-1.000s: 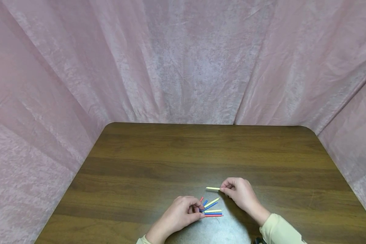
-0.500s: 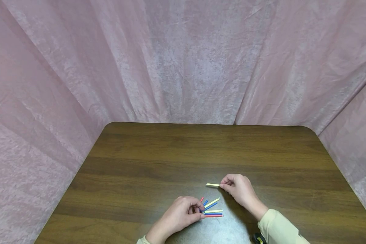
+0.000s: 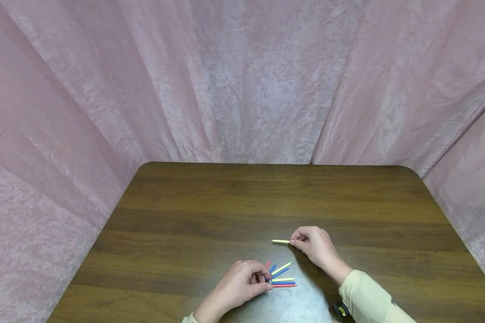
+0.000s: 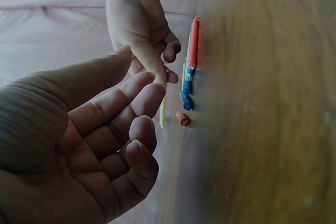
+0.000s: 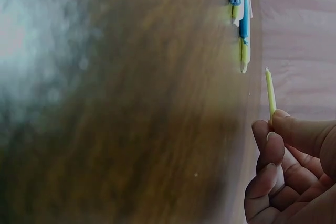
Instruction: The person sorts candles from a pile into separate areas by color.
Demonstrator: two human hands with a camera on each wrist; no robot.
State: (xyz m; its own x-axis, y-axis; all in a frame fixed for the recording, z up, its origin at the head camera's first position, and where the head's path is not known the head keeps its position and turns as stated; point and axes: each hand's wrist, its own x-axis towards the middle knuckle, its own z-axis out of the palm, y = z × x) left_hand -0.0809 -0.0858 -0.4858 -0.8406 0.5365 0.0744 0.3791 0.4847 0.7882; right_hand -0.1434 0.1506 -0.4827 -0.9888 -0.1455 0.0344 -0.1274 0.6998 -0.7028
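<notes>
Between thumb and fingertips my right hand (image 3: 315,247) pinches one end of a thin pale yellow candle (image 5: 271,95), raised above the table and pointing left. Nearer to me lies a loose fan of several small candles: a red candle (image 3: 284,285) at the front, a blue candle (image 3: 280,272) and a yellow candle (image 3: 282,268) among them. My left hand (image 3: 240,282) hovers at the fan's left end. The left wrist view shows its fingers (image 4: 144,129) loosely bent, thumb apart, with nothing held. From the head, this hand hides the candles' left ends.
All the candles lie on a brown wooden table (image 3: 210,197) with rounded far corners. A pink curtain (image 3: 242,80) hangs behind it and at both sides. Beside the right sleeve (image 3: 365,296) is a small black thing (image 3: 340,309) with a yellow mark.
My right hand has moved a little away from me with the yellow candle, farther from the fan. The left hand and the other candles have hardly moved.
</notes>
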